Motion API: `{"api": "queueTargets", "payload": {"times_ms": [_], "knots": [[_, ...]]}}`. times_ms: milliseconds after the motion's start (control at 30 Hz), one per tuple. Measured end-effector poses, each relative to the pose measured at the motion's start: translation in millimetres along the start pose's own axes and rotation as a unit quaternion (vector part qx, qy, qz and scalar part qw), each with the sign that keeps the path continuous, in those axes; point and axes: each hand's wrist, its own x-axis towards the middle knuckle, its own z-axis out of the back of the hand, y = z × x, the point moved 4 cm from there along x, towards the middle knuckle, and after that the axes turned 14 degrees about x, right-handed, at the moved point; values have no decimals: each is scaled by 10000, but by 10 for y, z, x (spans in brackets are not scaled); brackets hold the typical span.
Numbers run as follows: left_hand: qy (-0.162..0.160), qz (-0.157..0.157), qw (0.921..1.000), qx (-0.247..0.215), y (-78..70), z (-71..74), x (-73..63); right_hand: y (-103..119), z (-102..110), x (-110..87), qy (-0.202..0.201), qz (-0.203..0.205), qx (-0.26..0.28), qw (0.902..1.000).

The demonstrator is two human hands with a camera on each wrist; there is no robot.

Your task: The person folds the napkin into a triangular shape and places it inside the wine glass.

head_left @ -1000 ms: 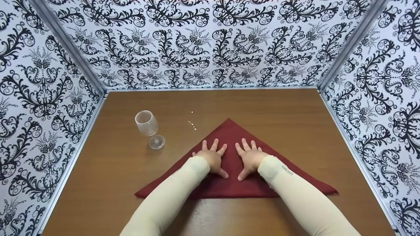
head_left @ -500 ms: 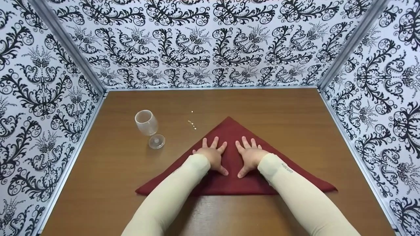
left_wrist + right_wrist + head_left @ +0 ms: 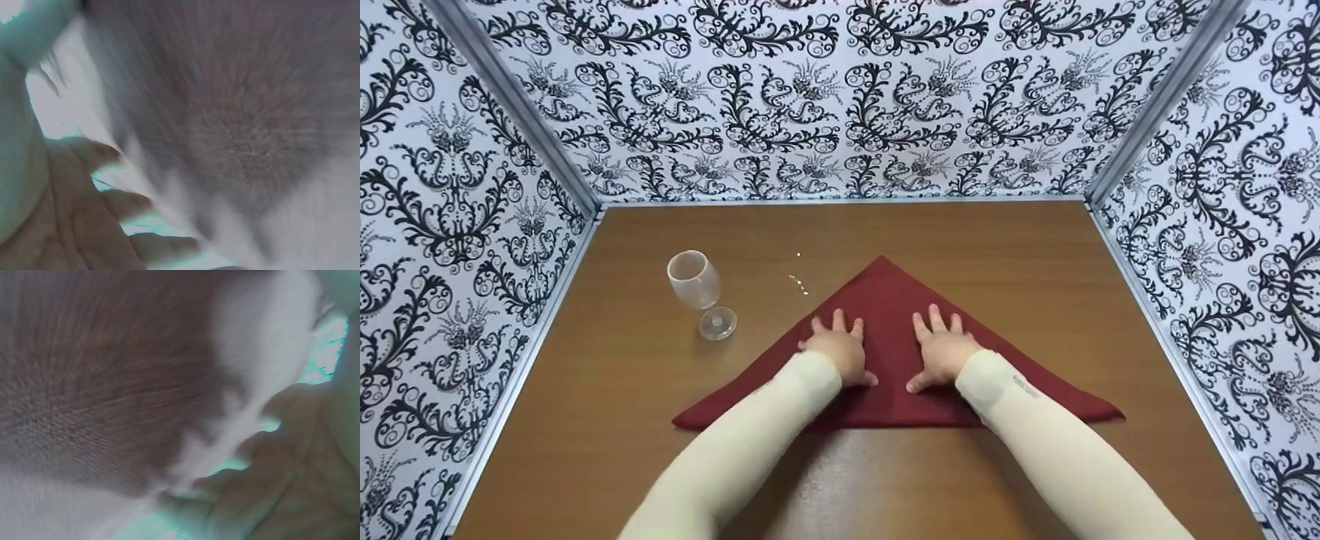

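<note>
A dark red cloth napkin, folded into a triangle, lies on the brown table with its tip pointing away from me. My left hand rests palm down on its left half, fingers spread. On the right half my right hand lies the same way, with a strip of cloth between the two thumbs. Neither hand grips anything. The left wrist view catches the palm and fingers of the left hand beside blurred cloth. In the right wrist view the right hand appears likewise, and the cloth is blurred.
A clear stemmed glass stands upright on the table, left of the napkin. Bright light specks show on the tabletop behind it to the right. Patterned walls enclose the back and both sides.
The napkin has slid a little away from me, and its near edge lies farther up the table. Both hands have shifted slightly forward and apart. The glass stays in place.
</note>
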Motion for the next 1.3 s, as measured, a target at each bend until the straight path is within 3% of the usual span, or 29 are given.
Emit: {"api": "queueTargets", "payload": {"times_ms": [67, 133, 233, 333, 567, 1300], "knots": [[24, 74, 9997, 210, -23, -67, -114, -18, -46, -89, 58, -181, -8, 9998], [39, -58, 9987, 512, -38, -135, -195, -44, -87, -145, 142, -286, 23, 9995], [187, -224, 9984, 478, -30, -235, -225, -88, -127, -150, 194, -288, 106, 9993], [410, -112, 9988, 222, -18, -268, -200, -93, -127, -122, 223, -250, 153, 9993], [393, 137, 9989, -193, -3, -179, -102, -132, -28, -6, 214, -223, 274, 9991], [318, 271, 9970, -652, 20, 42, 170, -236, 233, 273, 220, -268, 352, 9988]]}}
